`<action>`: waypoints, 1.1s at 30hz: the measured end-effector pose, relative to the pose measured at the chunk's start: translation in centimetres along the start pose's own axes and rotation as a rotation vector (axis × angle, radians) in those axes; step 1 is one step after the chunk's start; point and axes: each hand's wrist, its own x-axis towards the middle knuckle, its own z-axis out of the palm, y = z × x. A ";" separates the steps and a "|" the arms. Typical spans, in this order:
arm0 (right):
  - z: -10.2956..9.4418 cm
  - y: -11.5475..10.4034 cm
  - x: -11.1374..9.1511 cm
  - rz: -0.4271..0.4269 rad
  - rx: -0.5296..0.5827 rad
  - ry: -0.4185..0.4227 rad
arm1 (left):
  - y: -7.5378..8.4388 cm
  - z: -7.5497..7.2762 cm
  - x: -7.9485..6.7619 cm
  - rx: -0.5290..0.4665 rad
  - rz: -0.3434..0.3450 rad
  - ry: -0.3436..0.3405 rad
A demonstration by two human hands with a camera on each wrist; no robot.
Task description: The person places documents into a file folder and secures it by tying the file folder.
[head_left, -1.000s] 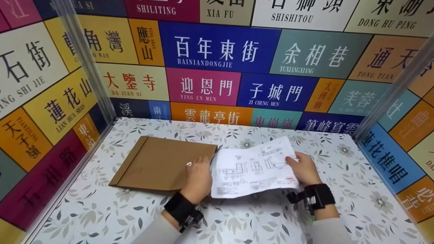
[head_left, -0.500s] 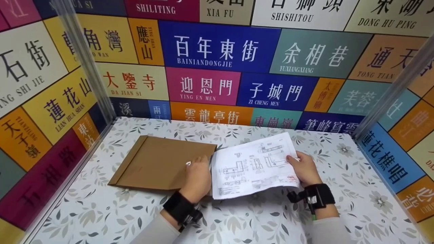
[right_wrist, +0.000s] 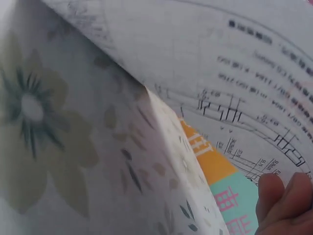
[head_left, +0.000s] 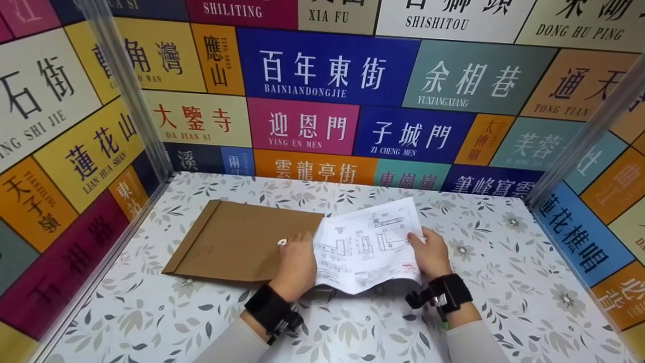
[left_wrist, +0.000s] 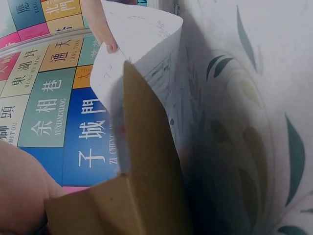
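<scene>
A brown paper envelope (head_left: pixel 237 242) lies on the table, its right end raised a little. My left hand (head_left: pixel 296 264) grips that end. In the left wrist view the envelope (left_wrist: pixel 154 166) gapes at its mouth, and part of my left hand (left_wrist: pixel 22 188) shows at its edge. A white sheet of paper (head_left: pixel 370 247) printed with line drawings reaches the mouth; its left edge is hidden behind the envelope and hand. My right hand (head_left: pixel 432 252) pinches the sheet's right edge, thumb on top. The sheet bows, as the right wrist view shows on the paper (right_wrist: pixel 195 54).
A white table (head_left: pixel 504 262) with a grey leaf pattern lies under everything. Walls (head_left: pixel 327 65) of coloured panels with lettering stand at the back and both sides. Black straps with small cameras (head_left: pixel 446 297) sit on both wrists.
My right hand has moved left, carrying the sheet toward the envelope. The sheet's left edge has gone out of sight, and its lower edge now buckles. The left hand has stayed about where it was.
</scene>
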 end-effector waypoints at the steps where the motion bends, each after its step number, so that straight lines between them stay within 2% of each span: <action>1: -0.2 0.0 0.1 0.004 0.011 -0.001 | 0.0 0.0 0.0 -0.001 0.001 -0.006; 4: -1.0 0.1 0.3 0.019 0.022 0.021 | 0.0 0.0 0.1 -0.013 -0.004 -0.011; 8: -1.2 0.1 0.5 0.035 0.004 0.040 | 0.0 0.2 0.0 -0.010 0.007 0.020; 15: 0.2 0.1 0.1 0.119 0.130 -0.001 | -0.1 0.4 -0.2 0.022 0.027 0.060; 18: 0.3 0.1 0.1 0.135 0.159 0.002 | -0.1 0.4 -0.2 0.017 0.025 0.059; 23: 0.0 0.2 0.4 0.170 0.266 -0.007 | -0.1 0.4 -0.1 0.004 0.023 0.057; 27: 0.8 0.1 0.1 0.168 0.309 -0.024 | -0.1 0.4 -0.2 0.000 0.023 0.062; 33: 2.9 -0.8 -1.1 0.158 0.290 -0.036 | 0.1 0.5 -0.2 0.021 0.020 0.034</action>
